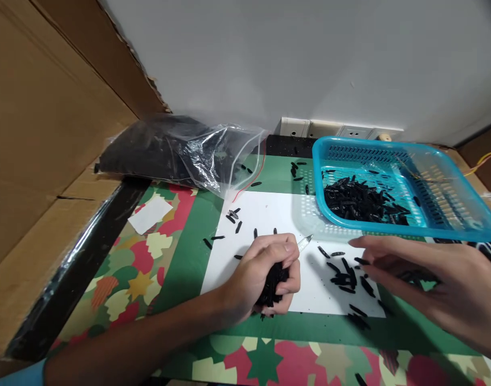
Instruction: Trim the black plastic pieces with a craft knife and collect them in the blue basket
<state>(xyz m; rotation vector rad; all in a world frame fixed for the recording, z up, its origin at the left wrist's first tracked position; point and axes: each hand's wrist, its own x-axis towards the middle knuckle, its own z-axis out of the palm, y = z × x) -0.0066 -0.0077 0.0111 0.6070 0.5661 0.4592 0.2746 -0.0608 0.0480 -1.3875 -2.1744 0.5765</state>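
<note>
My left hand [269,273] is closed around a bundle of small black pieces, and a pointed clear-and-silver tool [305,243] sticks out between its thumb and fingers. The bundle is above a white sheet [313,297]. To the right, my right hand [406,268] is spread, its fingertips beside a loose black piece [362,261] over the sheet's right edge; no piece is clearly gripped. Several loose black pieces [344,279] lie on the sheet between the hands, and others are scattered at its left side. More black pieces [358,201] are heaped in a blue basket [326,214].
A clear zip bag [205,155] full of dark material lies at the back left. Cardboard [48,134] stands along the left side. A small white paper [150,214] rests on the patterned cover. Wall sockets [354,132] are behind the basket, and yellow wires [489,156] run at the right.
</note>
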